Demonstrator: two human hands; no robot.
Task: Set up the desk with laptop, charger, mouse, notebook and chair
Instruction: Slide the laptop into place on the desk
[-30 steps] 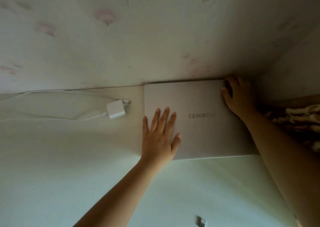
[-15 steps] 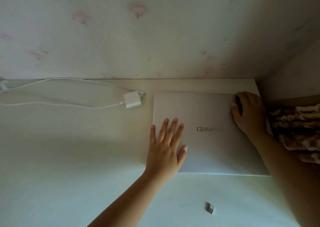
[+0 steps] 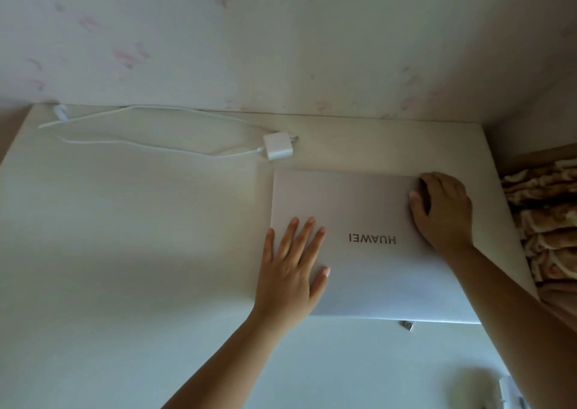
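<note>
A closed silver laptop (image 3: pixel 374 277) with its logo upside down lies on the right half of the white desk (image 3: pixel 125 252). My left hand (image 3: pixel 290 271) rests flat on the lid's near left part, fingers spread. My right hand (image 3: pixel 446 212) is curled over the lid's far right corner, gripping it. A white charger brick (image 3: pixel 278 150) lies just beyond the laptop's far left corner. Its white cable (image 3: pixel 140 141) loops away to the desk's far left corner. No notebook or chair is in view.
A small metal USB dongle (image 3: pixel 406 325) lies against the laptop's near edge. A white object (image 3: pixel 509 393) is partly cut off at the bottom right. A patterned wall (image 3: pixel 281 49) backs the desk. A brown patterned blanket (image 3: pixel 549 221) lies past the desk's right edge.
The laptop has slid away from the wall toward me under both hands. Its near edge now reaches the small dongle. The charger has stayed in place.
</note>
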